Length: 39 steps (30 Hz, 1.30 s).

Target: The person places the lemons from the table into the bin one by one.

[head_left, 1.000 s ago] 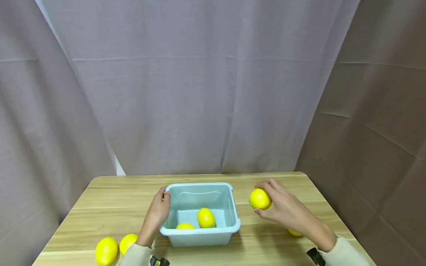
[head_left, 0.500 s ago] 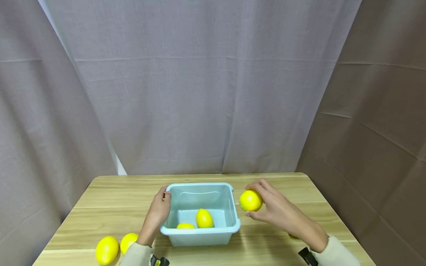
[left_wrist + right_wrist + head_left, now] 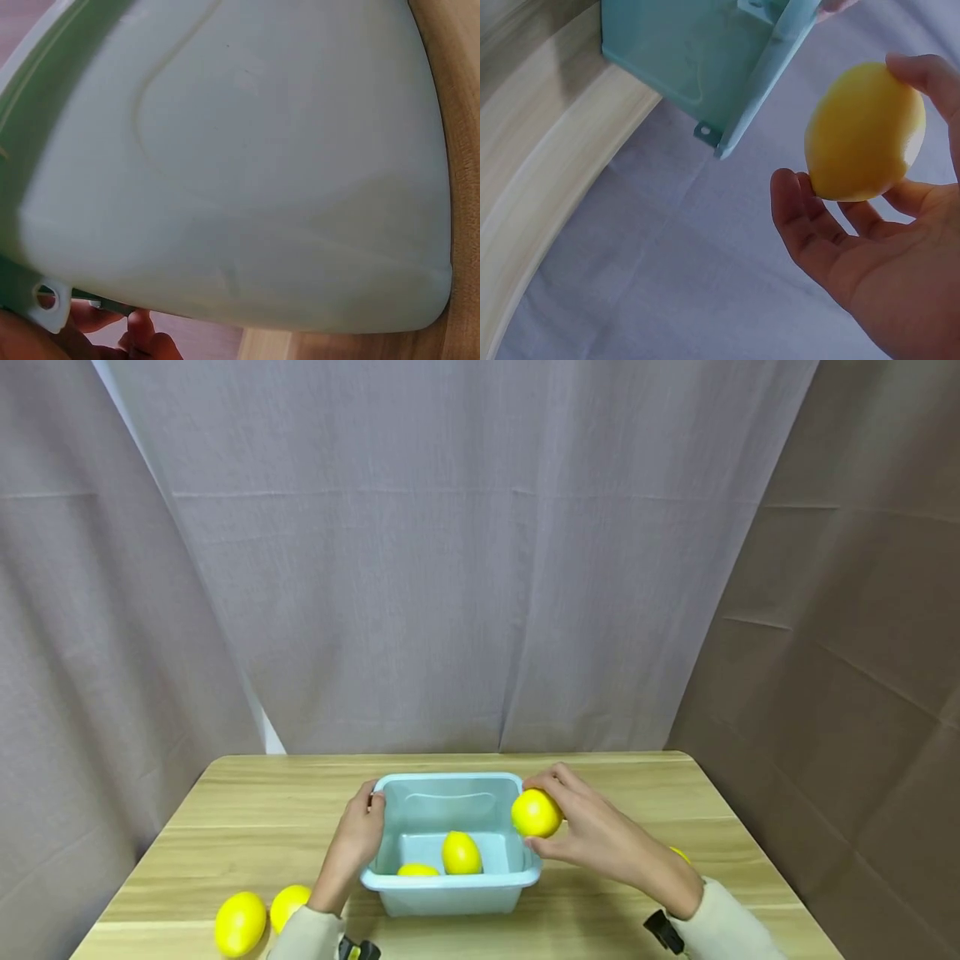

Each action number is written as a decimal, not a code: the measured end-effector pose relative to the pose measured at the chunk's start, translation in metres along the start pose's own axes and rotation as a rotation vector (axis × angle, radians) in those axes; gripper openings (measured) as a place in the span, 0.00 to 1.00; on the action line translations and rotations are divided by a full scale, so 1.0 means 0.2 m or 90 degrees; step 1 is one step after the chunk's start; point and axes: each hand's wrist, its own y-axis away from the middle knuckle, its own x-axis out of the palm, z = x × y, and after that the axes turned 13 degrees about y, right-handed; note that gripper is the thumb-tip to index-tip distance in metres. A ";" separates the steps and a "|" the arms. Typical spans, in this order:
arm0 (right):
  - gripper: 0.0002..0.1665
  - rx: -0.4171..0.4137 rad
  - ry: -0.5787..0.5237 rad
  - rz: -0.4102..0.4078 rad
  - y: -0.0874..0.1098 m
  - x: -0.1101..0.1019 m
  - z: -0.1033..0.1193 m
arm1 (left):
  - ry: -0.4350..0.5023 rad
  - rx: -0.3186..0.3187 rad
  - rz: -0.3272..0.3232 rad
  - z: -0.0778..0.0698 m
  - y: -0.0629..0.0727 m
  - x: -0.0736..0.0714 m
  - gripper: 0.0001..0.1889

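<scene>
A light blue plastic bin [image 3: 450, 897] stands on the table with two lemons in it: one lemon [image 3: 461, 853] shows almost whole, the other [image 3: 417, 869] is partly hidden by the front rim. My left hand [image 3: 360, 828] grips the bin's left rim, its fingers curled over the edge; the left wrist view shows the bin's outer wall [image 3: 285, 165] close up. At the right rim, my right hand [image 3: 592, 831] holds another lemon [image 3: 536, 813] between thumb and fingers. In the right wrist view that lemon [image 3: 866, 131] is raised beside the bin [image 3: 690, 60].
Two lemons lie at the front left of the wooden table [image 3: 195, 852], one lemon [image 3: 240, 924] beside another [image 3: 289, 906] near my left forearm. Behind my right forearm a further lemon [image 3: 681, 854] mostly hides. Grey curtains [image 3: 420, 568] hang behind and at both sides.
My right hand has carried its lemon leftward, from right of the bin to its right rim. My left hand keeps its grip on the bin, which stays in place.
</scene>
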 end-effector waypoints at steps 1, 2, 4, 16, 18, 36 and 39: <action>0.33 -0.007 -0.003 0.002 -0.01 0.00 0.01 | -0.002 0.002 -0.001 0.00 0.00 0.00 0.24; 0.33 -0.013 -0.007 0.007 -0.02 0.01 0.01 | -0.003 0.001 -0.001 0.00 0.00 0.00 0.24; 0.33 -0.027 -0.013 0.019 -0.04 0.02 0.02 | -0.005 -0.001 -0.002 0.00 0.00 0.00 0.24; 0.32 -0.080 -0.048 0.096 -0.09 0.08 0.03 | -0.004 0.010 -0.007 0.00 0.01 -0.01 0.23; 0.32 -0.089 -0.040 0.102 -0.10 0.09 0.03 | -0.002 0.007 -0.006 0.00 0.01 -0.01 0.23; 0.33 -0.171 0.083 0.168 -0.19 0.16 0.05 | 0.006 0.006 0.001 0.00 0.00 -0.02 0.23; 0.33 -0.188 0.116 0.172 -0.21 0.18 0.05 | 0.005 0.007 -0.003 0.00 0.00 -0.02 0.23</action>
